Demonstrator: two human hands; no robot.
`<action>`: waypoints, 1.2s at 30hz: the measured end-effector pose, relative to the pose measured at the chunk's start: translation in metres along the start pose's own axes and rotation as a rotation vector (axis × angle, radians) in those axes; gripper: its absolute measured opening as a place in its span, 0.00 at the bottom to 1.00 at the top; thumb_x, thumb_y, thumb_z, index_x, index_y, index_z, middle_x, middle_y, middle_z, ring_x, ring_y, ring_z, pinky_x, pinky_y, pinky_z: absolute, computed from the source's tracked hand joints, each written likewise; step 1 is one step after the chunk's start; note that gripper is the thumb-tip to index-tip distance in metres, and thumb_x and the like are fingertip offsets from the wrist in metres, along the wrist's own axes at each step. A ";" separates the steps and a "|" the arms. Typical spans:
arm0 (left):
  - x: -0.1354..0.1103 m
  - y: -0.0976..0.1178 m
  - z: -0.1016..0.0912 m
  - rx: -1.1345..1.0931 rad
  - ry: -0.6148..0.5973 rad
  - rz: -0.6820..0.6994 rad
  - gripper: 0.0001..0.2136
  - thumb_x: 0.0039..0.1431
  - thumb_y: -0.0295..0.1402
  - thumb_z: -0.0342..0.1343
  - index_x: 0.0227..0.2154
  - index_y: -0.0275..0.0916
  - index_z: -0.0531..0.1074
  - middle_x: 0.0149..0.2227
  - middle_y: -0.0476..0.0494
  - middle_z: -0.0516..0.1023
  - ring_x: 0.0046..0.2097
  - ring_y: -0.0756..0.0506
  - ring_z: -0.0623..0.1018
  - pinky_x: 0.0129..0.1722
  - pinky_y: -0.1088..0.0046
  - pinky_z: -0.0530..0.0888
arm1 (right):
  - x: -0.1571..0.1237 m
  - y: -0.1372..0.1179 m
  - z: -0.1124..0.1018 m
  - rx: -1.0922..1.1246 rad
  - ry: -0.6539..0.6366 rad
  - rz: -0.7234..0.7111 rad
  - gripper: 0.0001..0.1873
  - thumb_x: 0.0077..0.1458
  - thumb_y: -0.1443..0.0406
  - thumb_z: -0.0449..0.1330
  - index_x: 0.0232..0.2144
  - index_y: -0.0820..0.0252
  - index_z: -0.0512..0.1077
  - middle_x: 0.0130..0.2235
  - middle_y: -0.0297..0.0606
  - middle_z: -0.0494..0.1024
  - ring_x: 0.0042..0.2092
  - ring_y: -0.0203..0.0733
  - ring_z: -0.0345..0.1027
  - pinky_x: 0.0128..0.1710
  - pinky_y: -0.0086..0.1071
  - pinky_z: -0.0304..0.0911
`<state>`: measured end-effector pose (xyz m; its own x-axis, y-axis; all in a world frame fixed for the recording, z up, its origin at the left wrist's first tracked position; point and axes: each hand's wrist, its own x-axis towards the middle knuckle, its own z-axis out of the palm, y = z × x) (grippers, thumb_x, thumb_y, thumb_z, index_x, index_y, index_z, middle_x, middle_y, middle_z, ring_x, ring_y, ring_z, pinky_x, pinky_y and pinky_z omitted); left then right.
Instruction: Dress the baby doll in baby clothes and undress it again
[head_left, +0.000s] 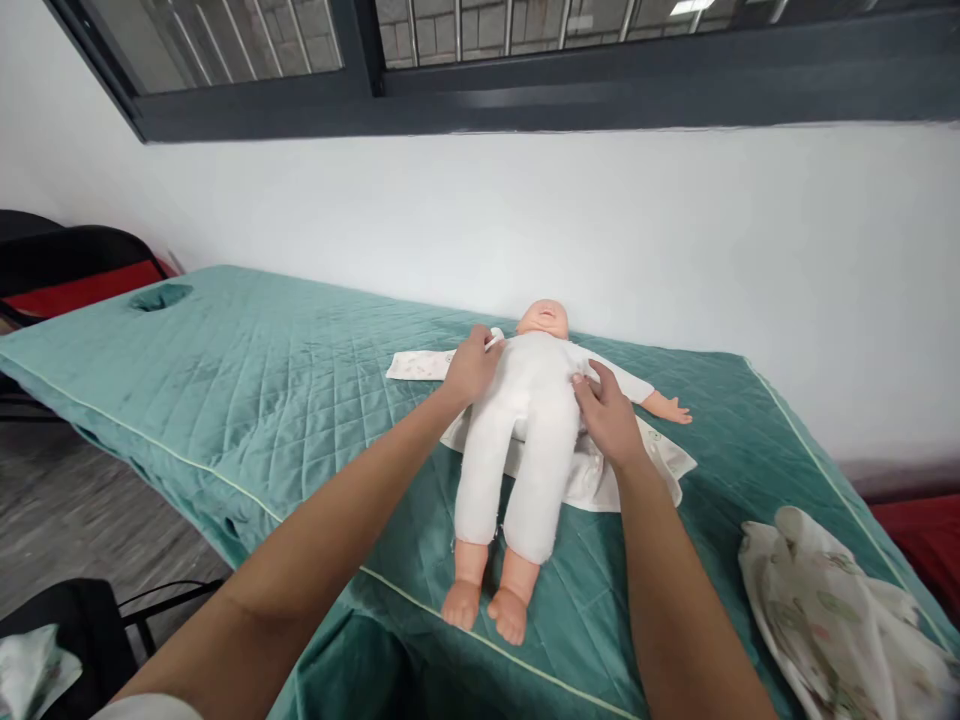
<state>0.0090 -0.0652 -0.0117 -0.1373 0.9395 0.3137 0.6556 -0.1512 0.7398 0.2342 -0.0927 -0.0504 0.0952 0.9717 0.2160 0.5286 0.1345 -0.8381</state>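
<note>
A baby doll (pixel 537 395) with a white cloth body lies on its back, its feet towards me. A white printed baby shirt (pixel 596 480) is spread partly under it. One sleeve covers the doll's arm on the right, with the doll's hand showing at the cuff. The other sleeve (pixel 420 365) lies flat to the left. My left hand (pixel 474 368) is closed on a white edge of the shirt by the doll's shoulder. My right hand (pixel 609 412) is at the other side of the chest, fingers curled on the white cloth near the armpit; the exact grip is partly hidden.
The doll lies on a green quilted bed cover (pixel 285 370) with a face hole (pixel 161 297) at the left end. Crumpled printed cloth (pixel 840 600) sits at the lower right. A white wall and barred window stand behind. Chairs (pixel 82 270) are at the left.
</note>
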 end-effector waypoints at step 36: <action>0.006 0.066 0.030 0.266 -0.240 0.328 0.14 0.69 0.32 0.46 0.52 0.37 0.72 0.53 0.37 0.79 0.54 0.39 0.78 0.50 0.64 0.73 | -0.010 -0.001 0.027 0.243 -0.287 -0.004 0.46 0.61 0.43 0.55 0.72 0.57 0.47 0.74 0.44 0.49 0.74 0.49 0.42 0.72 0.47 0.40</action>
<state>0.0738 -0.0600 0.0212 0.2629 0.9046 0.3356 0.8069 -0.3968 0.4375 0.2097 -0.0970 -0.0649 -0.1649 0.9813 0.0992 0.3093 0.1470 -0.9396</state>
